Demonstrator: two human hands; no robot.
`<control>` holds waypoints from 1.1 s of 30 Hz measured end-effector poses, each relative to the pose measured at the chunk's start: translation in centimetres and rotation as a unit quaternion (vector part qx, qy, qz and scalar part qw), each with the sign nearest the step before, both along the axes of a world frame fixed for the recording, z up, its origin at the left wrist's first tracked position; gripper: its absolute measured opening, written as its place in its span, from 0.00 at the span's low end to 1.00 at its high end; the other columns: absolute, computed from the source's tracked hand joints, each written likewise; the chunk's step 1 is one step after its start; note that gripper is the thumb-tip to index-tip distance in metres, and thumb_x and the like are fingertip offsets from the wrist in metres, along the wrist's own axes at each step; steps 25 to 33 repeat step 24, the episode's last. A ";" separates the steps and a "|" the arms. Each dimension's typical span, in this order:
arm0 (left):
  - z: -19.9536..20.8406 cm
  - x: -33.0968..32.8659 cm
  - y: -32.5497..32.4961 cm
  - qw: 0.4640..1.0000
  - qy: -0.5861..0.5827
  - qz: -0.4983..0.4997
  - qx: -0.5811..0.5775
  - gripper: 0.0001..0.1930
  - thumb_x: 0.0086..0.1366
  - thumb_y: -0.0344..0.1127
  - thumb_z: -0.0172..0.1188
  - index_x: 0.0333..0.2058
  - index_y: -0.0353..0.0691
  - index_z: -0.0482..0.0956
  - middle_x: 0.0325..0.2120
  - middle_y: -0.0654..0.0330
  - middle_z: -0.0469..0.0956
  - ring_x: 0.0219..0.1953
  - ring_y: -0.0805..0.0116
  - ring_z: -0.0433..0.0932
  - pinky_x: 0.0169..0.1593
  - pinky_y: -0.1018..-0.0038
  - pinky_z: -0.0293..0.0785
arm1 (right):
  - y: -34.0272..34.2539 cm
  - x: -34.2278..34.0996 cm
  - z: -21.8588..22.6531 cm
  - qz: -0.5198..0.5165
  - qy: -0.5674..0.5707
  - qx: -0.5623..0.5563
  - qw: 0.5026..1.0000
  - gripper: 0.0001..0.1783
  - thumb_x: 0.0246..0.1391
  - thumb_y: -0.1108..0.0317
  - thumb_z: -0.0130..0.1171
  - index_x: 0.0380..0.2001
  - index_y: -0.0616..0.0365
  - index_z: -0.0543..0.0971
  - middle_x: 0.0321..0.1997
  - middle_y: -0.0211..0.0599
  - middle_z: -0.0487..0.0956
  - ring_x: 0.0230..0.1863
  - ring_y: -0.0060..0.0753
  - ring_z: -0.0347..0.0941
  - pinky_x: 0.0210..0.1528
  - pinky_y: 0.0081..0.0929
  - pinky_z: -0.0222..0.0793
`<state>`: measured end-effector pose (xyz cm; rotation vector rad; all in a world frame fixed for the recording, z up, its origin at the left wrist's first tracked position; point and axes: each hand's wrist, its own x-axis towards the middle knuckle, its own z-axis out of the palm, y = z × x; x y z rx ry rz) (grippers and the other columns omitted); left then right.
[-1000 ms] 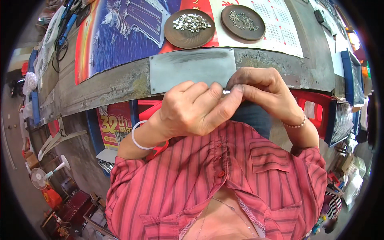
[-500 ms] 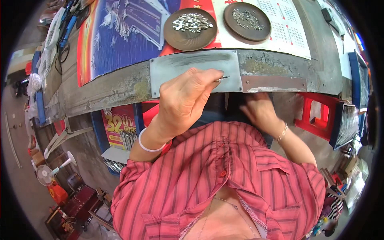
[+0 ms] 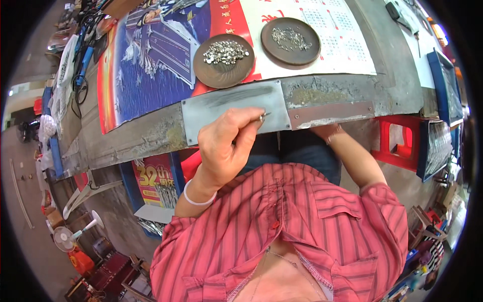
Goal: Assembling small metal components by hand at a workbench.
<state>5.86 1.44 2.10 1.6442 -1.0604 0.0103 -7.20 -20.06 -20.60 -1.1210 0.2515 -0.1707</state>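
My left hand hovers over the front of a grey metal plate screwed to the bench edge. Thumb and forefinger pinch a small, thin metal piece with a dark pointed end. Most of my right hand is hidden under the bench edge; only its wrist side shows, so its fingers cannot be seen. Beyond the plate, a brown round dish holds a heap of small shiny metal pieces. To its right, a second brown dish has small slender metal pieces spread in it.
A printed poster and calendar sheet lie under the dishes. A brown strip runs along the bench edge right of the plate. Below stand a red plastic stool and a blue bin of metal parts. Cables and blue-handled tools lie at far left.
The right hand has moved forward under the bench edge, out of sight except near the wrist. The left hand still pinches the small piece over the plate. The view has shifted slightly.
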 end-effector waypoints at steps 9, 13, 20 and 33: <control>0.8 0.2 0.1 0.999 -0.013 -0.010 -0.037 0.12 0.55 0.16 0.57 0.38 0.33 0.77 0.25 0.58 0.78 0.18 0.75 0.71 0.22 0.81 0.66 | 0.0 -2.1 0.6 0.025 0.041 -0.313 0.949 0.23 0.58 0.57 0.48 0.57 0.47 0.69 0.62 0.38 0.66 0.63 0.42 0.61 0.65 0.40 0.54; 0.2 0.4 -0.4 0.999 0.013 -0.002 -0.045 0.12 0.55 0.17 0.58 0.38 0.34 0.77 0.25 0.59 0.78 0.18 0.77 0.70 0.22 0.82 0.65 | -1.1 -2.0 0.7 0.050 0.051 -0.452 0.889 0.24 0.58 0.57 0.48 0.58 0.47 0.68 0.63 0.38 0.66 0.64 0.41 0.60 0.65 0.40 0.53; 0.3 0.3 1.1 0.998 0.024 0.013 -0.050 0.11 0.55 0.17 0.59 0.38 0.34 0.77 0.26 0.59 0.78 0.18 0.78 0.70 0.22 0.82 0.65 | -0.2 -1.9 2.1 0.093 0.060 -0.654 0.749 0.25 0.58 0.57 0.48 0.59 0.46 0.67 0.63 0.38 0.65 0.64 0.41 0.59 0.66 0.40 0.52; 0.1 1.1 1.4 0.998 0.015 0.026 -0.060 0.10 0.56 0.17 0.59 0.38 0.33 0.77 0.27 0.59 0.79 0.19 0.79 0.71 0.22 0.83 0.66 | -1.6 0.7 3.3 0.110 0.037 -0.743 0.659 0.25 0.59 0.56 0.48 0.59 0.46 0.67 0.64 0.37 0.65 0.65 0.40 0.59 0.66 0.40 0.51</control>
